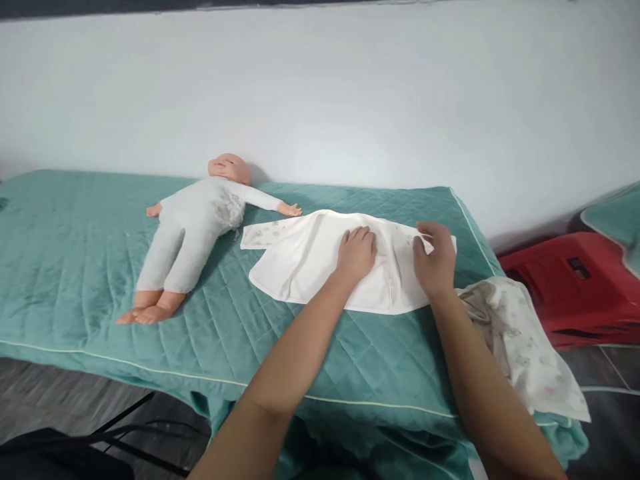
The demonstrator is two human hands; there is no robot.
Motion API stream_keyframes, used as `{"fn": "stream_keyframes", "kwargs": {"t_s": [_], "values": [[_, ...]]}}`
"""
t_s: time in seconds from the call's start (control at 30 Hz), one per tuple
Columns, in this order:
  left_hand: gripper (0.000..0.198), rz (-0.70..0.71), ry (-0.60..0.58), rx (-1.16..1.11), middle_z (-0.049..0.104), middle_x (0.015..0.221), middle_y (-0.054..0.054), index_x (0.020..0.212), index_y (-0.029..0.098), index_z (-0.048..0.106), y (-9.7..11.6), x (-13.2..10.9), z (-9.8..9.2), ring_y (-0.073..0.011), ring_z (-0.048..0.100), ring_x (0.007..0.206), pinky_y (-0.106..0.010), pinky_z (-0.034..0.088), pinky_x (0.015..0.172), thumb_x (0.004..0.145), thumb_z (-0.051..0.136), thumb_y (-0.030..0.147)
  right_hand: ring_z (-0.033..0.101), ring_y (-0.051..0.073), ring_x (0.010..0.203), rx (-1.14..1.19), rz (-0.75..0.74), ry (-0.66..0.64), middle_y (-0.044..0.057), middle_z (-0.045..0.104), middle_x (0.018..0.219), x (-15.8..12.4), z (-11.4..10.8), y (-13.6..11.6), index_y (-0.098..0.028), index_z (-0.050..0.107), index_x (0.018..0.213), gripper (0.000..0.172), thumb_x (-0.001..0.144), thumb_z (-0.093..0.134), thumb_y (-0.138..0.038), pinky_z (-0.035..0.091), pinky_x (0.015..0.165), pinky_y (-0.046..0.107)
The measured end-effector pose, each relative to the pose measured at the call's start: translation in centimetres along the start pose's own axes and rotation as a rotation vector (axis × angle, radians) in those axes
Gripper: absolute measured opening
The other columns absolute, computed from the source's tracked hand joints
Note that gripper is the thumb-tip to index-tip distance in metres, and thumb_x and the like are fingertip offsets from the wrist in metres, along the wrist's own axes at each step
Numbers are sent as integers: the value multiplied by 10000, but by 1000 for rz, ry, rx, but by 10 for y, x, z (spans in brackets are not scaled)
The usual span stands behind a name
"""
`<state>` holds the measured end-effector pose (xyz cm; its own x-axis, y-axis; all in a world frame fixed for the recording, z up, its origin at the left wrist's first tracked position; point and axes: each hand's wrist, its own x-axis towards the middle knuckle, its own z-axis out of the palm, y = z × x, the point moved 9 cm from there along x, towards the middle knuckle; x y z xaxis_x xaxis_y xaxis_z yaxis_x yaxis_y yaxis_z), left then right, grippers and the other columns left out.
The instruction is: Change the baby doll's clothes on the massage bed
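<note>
A white baby shirt lies spread out on the green quilted cover, its printed left sleeve stretched toward the doll. My left hand rests flat on the middle of the shirt, palm down, fingers extended. Over the shirt's right side, by the other sleeve, is my right hand. Its fingers are bent, with a gap between thumb and fingertips, and it partly hides that sleeve. To the left a baby doll in a white cloth body lies on its back, one arm reaching out beside the shirt.
A crumpled printed cloth hangs over the right edge of the green quilted cover. Beyond that edge stands a red plastic object. A white wall rises behind the bed. Dark thin legs or cables show at lower left.
</note>
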<state>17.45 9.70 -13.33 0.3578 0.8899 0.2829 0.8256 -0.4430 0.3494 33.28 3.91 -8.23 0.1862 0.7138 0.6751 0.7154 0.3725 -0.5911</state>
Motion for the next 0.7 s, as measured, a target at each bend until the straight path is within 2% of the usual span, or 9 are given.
{"fn": "stream_keyframes", "kwargs": {"t_s": [0.1,0.17,0.23,0.3,0.37,0.43,0.5,0.57,0.7], "values": [[390,-108,8,81,475,1517,-82,1302,175,561,-22,-13,-9,-248,383,1435,-503,282,1216,992,353,287,554,228,1205,23,-68,-246,107,599,1265,-16,36,-41,-192,551,1244,324,937,455,-226,465,1057,450],[440,-180,20,125,440,1541,-106,1355,146,523,-41,-23,-18,-270,354,1455,-519,278,1216,999,331,320,483,259,1310,-46,-80,-431,136,531,1390,-31,66,-63,-155,521,1316,393,931,463,-202,394,1134,469],[481,-242,29,147,402,1561,-133,1391,110,491,-63,-29,-27,-280,343,1462,-477,298,1213,997,338,340,415,323,1368,-133,-74,-560,187,451,1472,-45,95,-76,-91,510,1355,456,905,494,-167,346,1158,503],[522,-310,42,152,414,1539,-177,1409,56,463,-86,-32,-35,-287,387,1431,-411,335,1194,990,361,350,379,366,1388,-232,-31,-620,230,415,1495,-52,120,-78,-44,508,1366,480,904,521,-171,312,1160,530],[570,-373,65,162,445,1496,-216,1430,15,427,-106,-31,-41,-305,428,1391,-396,346,1183,979,388,361,328,373,1422,-348,42,-638,253,383,1513,-50,138,-69,-15,482,1389,495,948,512,-239,259,1176,545],[603,-401,93,175,458,1477,-218,1464,41,397,-118,-28,-45,-337,439,1370,-441,342,1178,966,420,380,266,374,1454,-448,123,-610,271,335,1536,-41,147,-55,13,442,1412,540,990,472,-323,207,1189,552],[615,-400,106,175,437,1495,-202,1493,114,382,-123,-25,-46,-365,428,1373,-489,352,1162,954,448,402,257,382,1453,-497,199,-550,288,321,1534,-30,147,-41,35,415,1421,577,997,451,-355,207,1187,539],[616,-406,102,171,429,1500,-193,1509,167,369,-125,-23,-46,-379,410,1384,-524,357,1148,951,451,414,312,368,1426,-505,266,-500,281,368,1504,-23,142,-29,26,394,1434,592,982,458,-351,253,1176,490],[619,-418,93,174,423,1496,-196,1520,186,342,-124,-22,-47,-374,382,1399,-540,351,1145,949,450,400,396,336,1368,-428,343,-422,243,427,1460,-16,133,-15,-30,337,1465,609,943,472,-312,334,1140,450]]}}
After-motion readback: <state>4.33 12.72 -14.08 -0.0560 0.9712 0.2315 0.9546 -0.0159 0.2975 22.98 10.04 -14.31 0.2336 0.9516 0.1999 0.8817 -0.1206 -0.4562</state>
